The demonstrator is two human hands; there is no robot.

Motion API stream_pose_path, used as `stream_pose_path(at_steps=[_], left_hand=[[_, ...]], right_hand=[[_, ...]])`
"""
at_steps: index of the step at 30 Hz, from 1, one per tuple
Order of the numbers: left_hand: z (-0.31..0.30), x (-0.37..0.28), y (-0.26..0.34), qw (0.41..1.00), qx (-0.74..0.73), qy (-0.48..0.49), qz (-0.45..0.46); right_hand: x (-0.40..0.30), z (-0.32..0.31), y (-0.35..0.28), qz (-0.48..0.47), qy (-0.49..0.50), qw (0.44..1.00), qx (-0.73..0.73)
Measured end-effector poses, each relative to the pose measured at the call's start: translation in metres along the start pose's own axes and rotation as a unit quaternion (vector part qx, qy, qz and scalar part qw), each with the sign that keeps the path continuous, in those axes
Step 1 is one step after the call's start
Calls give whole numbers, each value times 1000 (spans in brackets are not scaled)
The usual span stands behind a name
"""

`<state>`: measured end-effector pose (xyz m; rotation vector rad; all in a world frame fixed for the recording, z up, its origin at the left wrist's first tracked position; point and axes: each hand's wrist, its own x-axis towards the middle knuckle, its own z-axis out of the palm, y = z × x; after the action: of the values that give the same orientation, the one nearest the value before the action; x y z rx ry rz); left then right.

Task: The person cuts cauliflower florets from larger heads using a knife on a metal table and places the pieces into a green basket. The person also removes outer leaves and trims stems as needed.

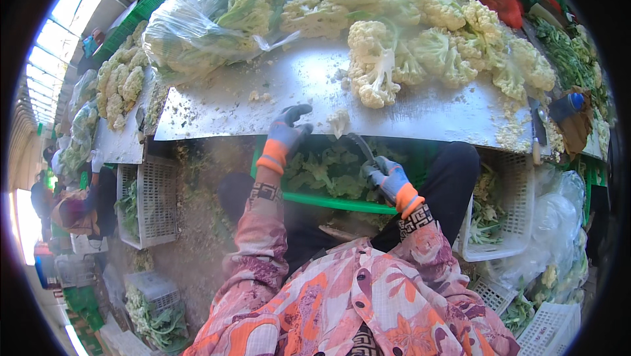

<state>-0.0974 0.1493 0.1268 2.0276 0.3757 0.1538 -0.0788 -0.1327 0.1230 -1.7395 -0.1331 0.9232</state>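
My left hand, in a grey glove with an orange cuff, is at the near edge of the metal-topped table, its fingers apart and nothing seen in them. My right hand, gloved alike, grips a curved dark-bladed knife pointing up and left. Just beyond the knife's tip, between the hands, a small cauliflower floret is near the table edge. Behind it a cut cauliflower piece leans on a large heap of cauliflower. Below my hands, a green plastic crate between my knees holds leaves and trimmings.
A clear plastic bag of cauliflower stands at the table's back left. Another knife and a blue-capped bottle lie at the right. White crates flank my legs. A person sits far left.
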Motion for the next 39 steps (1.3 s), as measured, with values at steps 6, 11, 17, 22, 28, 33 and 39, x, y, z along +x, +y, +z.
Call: stream_pose_path(at_steps=[6,11,17,22,28,33,39], left_hand=[[104,48,59,990,88,89,60],[143,61,74,983,125,129,28],[143,67,58,973,165,156,41],[150,65,63,974,155,159,31],[145,74,55,978,121,165,37],[126,84,42,980,109,159,51],[116,79,48,967,193,142,87]], right_hand=[[31,-45,-11,-221,211,942,-142],[56,-63,-51,-156,226,851,-447],[60,-64,-76,-76,163,816,-550],[73,-56,-77,-3,157,946,-285],[66,-49,-81,-60,186,864,-465],[54,-47,-77,-99,176,848,-491],[51,-41,-91,-81,123,836,-529]])
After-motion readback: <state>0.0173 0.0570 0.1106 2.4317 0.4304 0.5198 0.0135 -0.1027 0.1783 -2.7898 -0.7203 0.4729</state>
